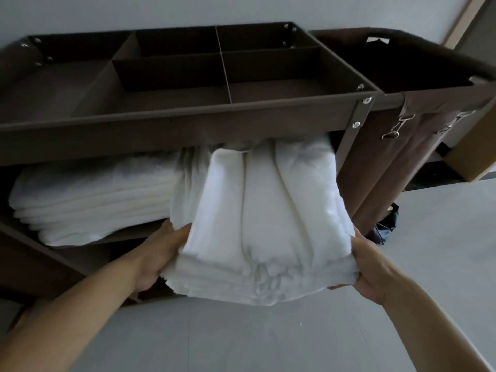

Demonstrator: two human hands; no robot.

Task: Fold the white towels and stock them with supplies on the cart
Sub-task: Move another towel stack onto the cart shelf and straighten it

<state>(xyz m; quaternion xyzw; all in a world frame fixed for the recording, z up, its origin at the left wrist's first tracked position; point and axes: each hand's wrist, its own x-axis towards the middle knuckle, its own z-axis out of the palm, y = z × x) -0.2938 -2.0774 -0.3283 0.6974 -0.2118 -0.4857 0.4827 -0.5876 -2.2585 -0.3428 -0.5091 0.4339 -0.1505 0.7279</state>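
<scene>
The stack (268, 224) of folded white towels is half in the cart (349, 157). Its far end sits under the tray (171, 73) on the right part of the shelf (128, 233). Its near end hangs out over the floor (268, 339), tilted down toward you.

You carry that near end in both hands. Your left hand (161, 261) grips the near left corner, thumb against the side, fingers curled under and out of sight. Your right hand (373, 269) grips the near right corner, thumb on the upper edge, fingers wrapped below.

Just left of the stack, touching it or nearly so, a pile (94, 194) of folded towels lies flat on the same shelf. The tray's compartments show no supplies. A brown bag (375, 162) hangs at the cart's right end.

You appear to be at the stocking step, with this stack going in beside the pile. The next move calls for lifting the near end level. Then push straight in so the top clears the tray's underside and the layers neither bunch nor slide. Supplies look not yet loaded.
</scene>
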